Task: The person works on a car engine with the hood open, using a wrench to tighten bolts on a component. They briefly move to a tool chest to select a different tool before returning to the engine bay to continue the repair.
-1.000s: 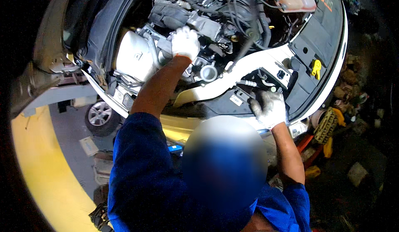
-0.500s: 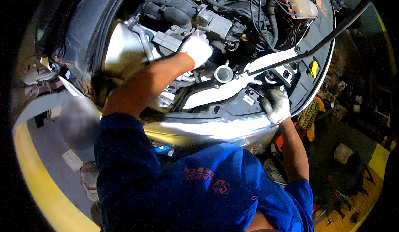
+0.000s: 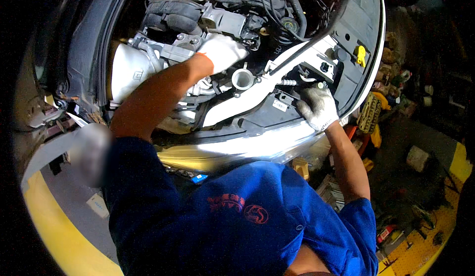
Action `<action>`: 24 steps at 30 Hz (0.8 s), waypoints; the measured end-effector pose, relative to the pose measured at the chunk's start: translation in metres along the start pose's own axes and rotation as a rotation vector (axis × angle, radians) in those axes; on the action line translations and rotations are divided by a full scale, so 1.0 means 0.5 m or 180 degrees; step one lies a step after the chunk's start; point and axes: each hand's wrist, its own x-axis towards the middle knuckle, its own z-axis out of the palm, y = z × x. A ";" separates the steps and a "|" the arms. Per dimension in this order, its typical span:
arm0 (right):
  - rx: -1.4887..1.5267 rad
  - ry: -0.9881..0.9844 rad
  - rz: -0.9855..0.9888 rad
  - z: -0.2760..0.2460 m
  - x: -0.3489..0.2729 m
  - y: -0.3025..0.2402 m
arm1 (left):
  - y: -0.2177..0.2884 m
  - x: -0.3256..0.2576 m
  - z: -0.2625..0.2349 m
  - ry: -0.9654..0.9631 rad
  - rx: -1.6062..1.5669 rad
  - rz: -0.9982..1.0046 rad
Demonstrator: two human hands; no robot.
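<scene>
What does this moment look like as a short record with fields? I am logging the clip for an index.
setting: open engine bay of a car, seen from above
person: leans over the front edge in a blue short-sleeved shirt
left hand: white glove, down among the engine parts beside an open round pipe end
right hand: white glove, resting on the black front panel
grip: cannot tell whether either hand holds anything
other: yellow cap at the right of the bay; black prop rod slanting across it

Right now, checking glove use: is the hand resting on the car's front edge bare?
No. The right hand on the front edge of the car wears a white work glove, as does the left hand.
</scene>
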 end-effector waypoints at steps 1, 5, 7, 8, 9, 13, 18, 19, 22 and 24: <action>0.0097 -0.0015 -0.0042 -0.008 0.007 -0.008 | -0.010 -0.012 0.016 -0.0036 0.0141 -0.0073; 0.0060 0.0120 -0.0147 0.004 0.000 0.000 | 0.002 -0.034 0.016 0.0010 0.0089 -0.0170; 0.0046 0.0143 -0.0234 0.000 0.004 -0.004 | 0.016 -0.025 0.037 0.0032 0.0147 -0.0217; 0.0082 0.0192 -0.0266 -0.004 0.006 -0.008 | 0.004 -0.028 0.044 0.0032 0.0152 -0.0279; 0.0116 0.0236 -0.0283 -0.005 0.005 -0.011 | -0.005 -0.037 0.036 0.0036 0.0150 -0.0328; 0.0133 0.0289 -0.0318 -0.005 0.004 -0.014 | -0.022 -0.054 0.055 0.0347 0.0049 -0.0487; 0.0044 0.0181 -0.0203 0.004 0.003 -0.003 | -0.032 -0.050 0.049 0.0386 -0.0307 -0.0841; 0.0012 0.0221 -0.0256 0.010 0.003 0.002 | -0.028 -0.051 0.046 0.0420 -0.0310 -0.0857; 0.0004 0.0139 -0.0219 0.006 0.002 -0.001 | -0.014 -0.039 0.044 0.0026 -0.0211 -0.0513; 0.0002 0.0109 -0.0133 0.012 0.008 -0.001 | -0.010 -0.008 0.017 -0.0348 -0.0153 -0.0473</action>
